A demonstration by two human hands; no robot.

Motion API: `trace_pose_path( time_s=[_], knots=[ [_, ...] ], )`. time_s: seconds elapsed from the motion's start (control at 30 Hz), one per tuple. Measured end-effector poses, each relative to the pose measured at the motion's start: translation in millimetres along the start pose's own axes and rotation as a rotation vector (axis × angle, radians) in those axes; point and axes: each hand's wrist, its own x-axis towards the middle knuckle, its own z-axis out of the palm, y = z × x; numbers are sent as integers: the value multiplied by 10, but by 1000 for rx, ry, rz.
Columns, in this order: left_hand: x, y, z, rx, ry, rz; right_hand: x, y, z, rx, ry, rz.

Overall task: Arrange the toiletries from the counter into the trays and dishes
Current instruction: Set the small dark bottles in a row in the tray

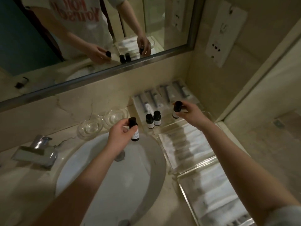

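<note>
In the head view, the only one, the left hand (121, 136) sits at centre frame, fingers and thumb clamped round a dark small bottle (133, 132) that hangs over the rim of the sink (101, 173). A loosened pinch there would probably drop it into the basin rather than onto the desk (70, 141). The right hand (189, 114), right of centre, grips a second bottle (176, 110) by its side just above the clear tray (164, 123). Two standing bottles (153, 119) wait near its left, and a careless set-down or a swing of the wrist could tip them like skittles. The tray's walls are transparent and the light is dim, so its edge is easy to misjudge and a base could catch on it. Two glass dishes (90, 128) left of the tray are just as faint. The labels are too blurred to read, the packets (162, 97) at the tray's back are smeared, fingers cover part of each held bottle, and whether the right one touches the tray cannot be told.
</note>
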Motion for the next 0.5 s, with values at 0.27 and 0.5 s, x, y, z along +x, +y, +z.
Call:
trace_pose_path(
  time_s=[0.27, 0.5],
  knots=[
    [46, -58, 69, -1, -28, -7, 130, 107, 21, -31, -51, -35],
    [36, -27, 87, 17, -35, 2, 56, 130, 57, 34, -4, -12]
  ],
)
